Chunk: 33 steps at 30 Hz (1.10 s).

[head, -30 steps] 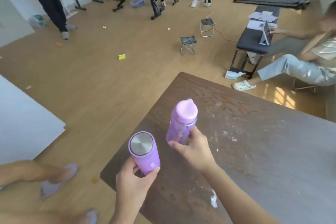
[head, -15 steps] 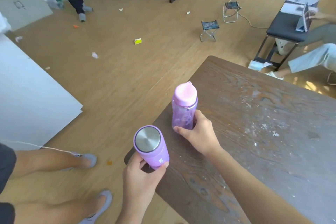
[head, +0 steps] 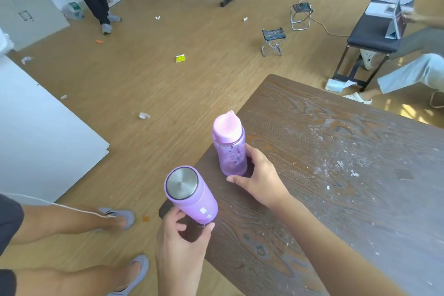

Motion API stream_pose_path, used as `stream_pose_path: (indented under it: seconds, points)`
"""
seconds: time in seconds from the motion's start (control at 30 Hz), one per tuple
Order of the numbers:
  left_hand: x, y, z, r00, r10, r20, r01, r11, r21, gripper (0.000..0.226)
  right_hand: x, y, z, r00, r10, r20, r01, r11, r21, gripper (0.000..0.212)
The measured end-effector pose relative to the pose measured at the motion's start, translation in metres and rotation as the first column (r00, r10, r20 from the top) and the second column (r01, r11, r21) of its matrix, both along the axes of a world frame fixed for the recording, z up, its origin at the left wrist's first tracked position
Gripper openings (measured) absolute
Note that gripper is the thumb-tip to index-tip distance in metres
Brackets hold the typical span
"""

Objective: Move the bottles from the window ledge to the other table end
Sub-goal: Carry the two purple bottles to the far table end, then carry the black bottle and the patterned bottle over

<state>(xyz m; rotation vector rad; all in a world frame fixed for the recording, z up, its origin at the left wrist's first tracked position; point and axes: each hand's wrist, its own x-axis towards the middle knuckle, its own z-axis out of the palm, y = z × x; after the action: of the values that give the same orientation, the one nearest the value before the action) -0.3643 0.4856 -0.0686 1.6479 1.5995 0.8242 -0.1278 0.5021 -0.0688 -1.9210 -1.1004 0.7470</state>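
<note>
A dark wooden table (head: 336, 175) shows its near-left corner. A translucent purple bottle (head: 231, 151) with a pink spout cap stands upright at the table's left edge. My right hand (head: 259, 180) wraps its base from the right, thumb and fingertips touching it. A matte purple flask (head: 192, 194) with a steel lid stands tilted toward me at the very corner. My left hand (head: 180, 247) cups the flask's bottom from below, thumb and fingertips on it and a gap at the palm.
White boards (head: 43, 132) lie on the wood floor to the left. My legs and grey shoes (head: 120, 216) are beside the corner. A seated person (head: 413, 72) and a black bench (head: 374, 33) are at right. Folding stools (head: 272, 41), gym frames and a standing person are farther off.
Both bottles came down toward the table corner and now rest on it. My fingers have loosened around their bases. The view has tilted down and to the left.
</note>
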Motion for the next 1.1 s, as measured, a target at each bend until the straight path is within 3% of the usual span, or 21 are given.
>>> stream_pose_path:
  seconds: [0.07, 0.17, 0.43, 0.6, 0.77, 0.87, 1.03, 1.1]
  points:
    - [0.003, -0.021, 0.006, 0.999, 0.029, -0.014, -0.027, 0.995, 0.099, 0.054, 0.01, -0.017, 0.002, 1.0, -0.003, -0.026, 0.003, 1.0, 0.005, 0.106]
    - [0.022, -0.048, 0.008, 0.997, -0.076, 0.014, 0.072, 0.983, 0.171, 0.036, 0.032, -0.052, 0.007, 0.999, -0.034, -0.035, 0.035, 0.999, 0.015, 0.099]
    - [0.154, -0.091, 0.011, 0.876, -0.48, 0.043, 0.471, 0.873, 0.126, 0.064, 0.115, -0.192, 0.021, 0.973, -0.232, -0.001, 0.232, 0.972, 0.029, 0.092]
    - [0.256, -0.152, 0.02, 0.755, -0.653, 0.056, 0.646, 0.756, 0.103, 0.066, 0.166, -0.306, 0.024, 0.882, -0.472, -0.001, 0.471, 0.88, 0.06, 0.083]
    - [0.354, -0.234, 0.023, 0.595, -0.801, 0.066, 0.797, 0.598, 0.083, 0.067, 0.201, -0.42, 0.027, 0.723, -0.691, 0.005, 0.688, 0.721, 0.089, 0.076]
    - [0.408, -0.292, 0.03, 0.488, -0.87, 0.071, 0.866, 0.493, 0.089, 0.067, 0.212, -0.486, 0.022, 0.573, -0.819, -0.012, 0.816, 0.57, 0.095, 0.065]
    - [0.488, -0.359, 0.044, 0.437, -0.895, 0.089, 0.896, 0.442, 0.044, 0.086, 0.225, -0.566, 0.009, 0.275, -0.96, 0.06, 0.958, 0.279, 0.066, 0.033]
    - [0.522, -0.371, 0.05, 0.462, -0.882, 0.09, 0.884, 0.466, 0.034, 0.096, 0.235, -0.59, 0.003, 0.151, -0.986, 0.072, 0.986, 0.156, 0.064, 0.034]
